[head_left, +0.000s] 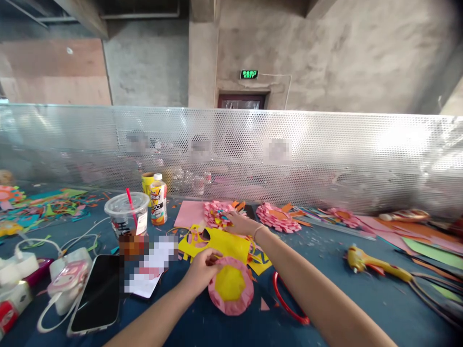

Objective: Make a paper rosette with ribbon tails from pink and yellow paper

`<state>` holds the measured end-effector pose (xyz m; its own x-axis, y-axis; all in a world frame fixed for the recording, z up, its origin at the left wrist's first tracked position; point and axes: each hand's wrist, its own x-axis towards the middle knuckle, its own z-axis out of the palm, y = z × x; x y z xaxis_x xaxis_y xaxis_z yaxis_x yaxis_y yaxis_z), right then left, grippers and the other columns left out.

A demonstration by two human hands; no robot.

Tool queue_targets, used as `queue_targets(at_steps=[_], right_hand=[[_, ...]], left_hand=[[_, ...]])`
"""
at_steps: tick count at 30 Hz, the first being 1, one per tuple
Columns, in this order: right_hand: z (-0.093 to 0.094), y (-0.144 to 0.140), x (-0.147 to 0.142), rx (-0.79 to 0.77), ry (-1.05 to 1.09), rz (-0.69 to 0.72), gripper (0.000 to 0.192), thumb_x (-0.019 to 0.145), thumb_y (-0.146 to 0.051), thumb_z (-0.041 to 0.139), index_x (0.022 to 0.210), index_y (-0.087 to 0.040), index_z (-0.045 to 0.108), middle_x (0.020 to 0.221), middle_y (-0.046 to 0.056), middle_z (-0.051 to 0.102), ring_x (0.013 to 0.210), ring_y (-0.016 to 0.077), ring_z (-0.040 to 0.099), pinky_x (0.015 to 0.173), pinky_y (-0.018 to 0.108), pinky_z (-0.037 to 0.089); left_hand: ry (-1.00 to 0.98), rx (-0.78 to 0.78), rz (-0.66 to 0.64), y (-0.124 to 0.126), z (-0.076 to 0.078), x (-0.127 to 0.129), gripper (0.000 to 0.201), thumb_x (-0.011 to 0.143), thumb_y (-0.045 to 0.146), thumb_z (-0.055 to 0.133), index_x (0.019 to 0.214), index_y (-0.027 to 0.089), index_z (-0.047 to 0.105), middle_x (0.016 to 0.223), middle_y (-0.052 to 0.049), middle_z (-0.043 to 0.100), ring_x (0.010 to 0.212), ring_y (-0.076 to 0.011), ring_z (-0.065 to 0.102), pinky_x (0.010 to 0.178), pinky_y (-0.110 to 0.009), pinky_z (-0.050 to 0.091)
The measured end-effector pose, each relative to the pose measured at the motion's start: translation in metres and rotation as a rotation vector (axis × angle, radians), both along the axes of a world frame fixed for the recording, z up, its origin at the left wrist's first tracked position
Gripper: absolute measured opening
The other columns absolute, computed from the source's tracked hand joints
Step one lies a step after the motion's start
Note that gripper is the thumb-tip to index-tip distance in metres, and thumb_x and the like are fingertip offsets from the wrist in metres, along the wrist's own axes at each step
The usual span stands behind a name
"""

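At far left, curly, snipped paper scraps (68,207) in green, orange and blue litter the dark blue table (318,260). Nearer, a glossy black slab of a phone (96,294) lies beside looping white cables (47,308). Next comes a clear plastic cup (126,198) with a domed lid and red straw (130,205); its bold dark lettering is partly blurred out. The white-capped bottle (158,202) behind it wears a yellow, black and white label, too small to read surely. The left hand (205,264) has its fingers curled on the upper-left rim of a crinkled pink paper disc (246,289) with a yellow centre, near the table's front. Just beyond lies a cut yellow sheet (227,245). The right hand (243,224) reaches over a ruffled pink flower (213,211); I can't make out whether its fingers grip anything. Above, a green-lit sign (249,74) reads "安全出口 EXIT". Further right sit a smooth red ring (285,301), a second fringed flower (275,219) and a yellow plastic glue gun (383,267).
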<state>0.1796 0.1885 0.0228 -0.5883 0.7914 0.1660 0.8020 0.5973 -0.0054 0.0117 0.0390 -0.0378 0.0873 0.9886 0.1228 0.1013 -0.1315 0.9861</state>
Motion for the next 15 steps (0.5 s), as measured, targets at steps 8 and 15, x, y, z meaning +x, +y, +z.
queue_targets(at_steps=[8, 15], right_hand=[[-0.035, 0.002, -0.005, 0.217, 0.001, -0.082, 0.081, 0.069, -0.041, 0.056, 0.138, -0.010, 0.024, 0.129, 0.021, 0.040, 0.115, 0.0328, 0.040, 0.092, 0.039, 0.034], [-0.027, 0.005, -0.007, 0.226, -0.155, 0.028, 0.090, 0.069, -0.040, 0.055, 0.141, -0.009, 0.011, 0.130, 0.024, 0.039, 0.113, 0.0331, 0.042, 0.089, 0.042, 0.036]], left_hand=[[0.036, 0.006, -0.024, -0.001, -0.002, 0.001, 0.022, 0.066, 0.026, 0.062, 0.084, 0.015, 0.060, 0.079, -0.007, 0.062, 0.076, -0.0176, 0.057, 0.072, -0.028, 0.043], [0.018, 0.016, -0.075, 0.001, -0.008, 0.000, 0.021, 0.067, 0.027, 0.061, 0.084, 0.014, 0.058, 0.081, -0.007, 0.061, 0.079, -0.0180, 0.057, 0.074, -0.030, 0.042]])
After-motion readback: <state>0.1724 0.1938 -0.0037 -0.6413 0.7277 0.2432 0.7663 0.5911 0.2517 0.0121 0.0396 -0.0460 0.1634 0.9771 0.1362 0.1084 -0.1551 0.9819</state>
